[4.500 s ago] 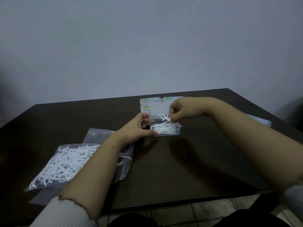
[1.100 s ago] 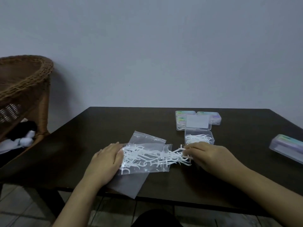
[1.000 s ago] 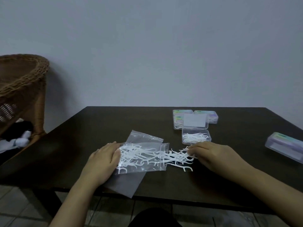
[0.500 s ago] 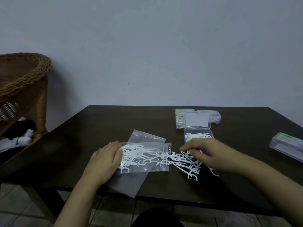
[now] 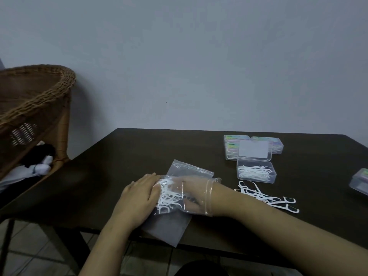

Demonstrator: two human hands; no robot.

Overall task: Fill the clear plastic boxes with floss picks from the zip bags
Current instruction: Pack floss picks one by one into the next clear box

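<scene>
A clear zip bag (image 5: pixel 196 210) of white floss picks (image 5: pixel 167 198) lies near the table's front edge. My left hand (image 5: pixel 137 198) rests flat on its closed left end. My right hand (image 5: pixel 192 193) is inside the bag up to the wrist, and the plastic blurs how its fingers lie among the picks. A loose heap of floss picks (image 5: pixel 266 198) lies on the table right of the bag. Behind the heap stands an open clear box (image 5: pixel 256 173), partly filled with picks, its lid (image 5: pixel 253 149) raised.
An empty zip bag (image 5: pixel 165 230) lies under the full one and overhangs the dark table (image 5: pixel 119 156). Closed labelled boxes (image 5: pixel 276 143) stand behind the open one. Another closed box (image 5: pixel 360 182) sits at the right edge. A wicker chair (image 5: pixel 33 108) stands to the left.
My right hand dragged a bunch of picks out of the bag, left them on the table to the right, and has gone back inside the bag. My left hand stayed on the bag.
</scene>
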